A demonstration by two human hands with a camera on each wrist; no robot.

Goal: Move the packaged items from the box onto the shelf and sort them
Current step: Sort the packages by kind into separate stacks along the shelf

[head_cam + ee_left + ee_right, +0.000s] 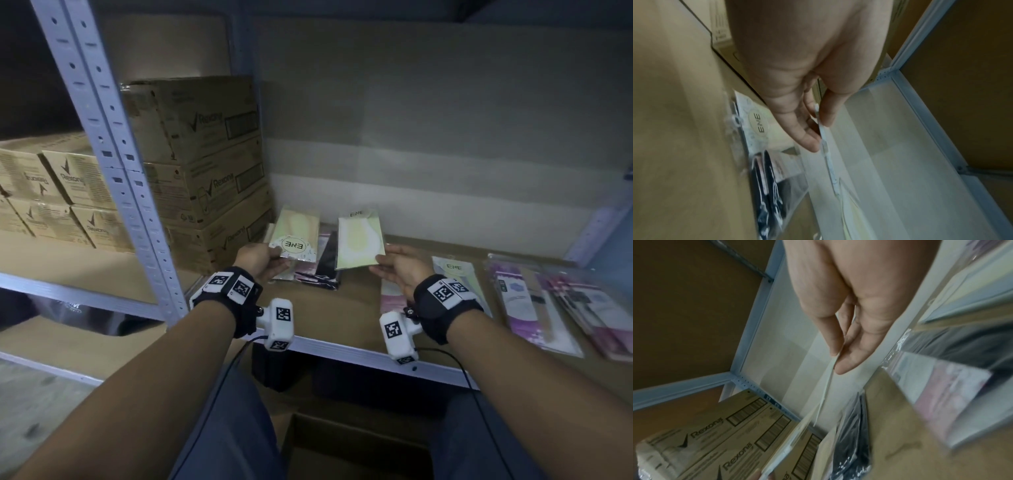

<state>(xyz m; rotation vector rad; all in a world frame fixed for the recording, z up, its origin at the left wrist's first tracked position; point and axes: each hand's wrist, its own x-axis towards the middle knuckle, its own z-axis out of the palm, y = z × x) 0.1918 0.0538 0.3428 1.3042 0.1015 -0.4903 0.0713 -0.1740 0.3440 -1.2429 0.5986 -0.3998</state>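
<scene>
My left hand (262,260) pinches one pale green packet (296,236) mid-frame; my right hand (399,270) pinches another packet (359,240) just right of it.

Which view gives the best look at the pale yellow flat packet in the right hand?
The head view: the pale yellow flat packet shows its whole face, pinched at its near corner by the right hand. The right wrist view shows it only edge-on between the fingers. The left wrist view does not clearly show it.
</scene>
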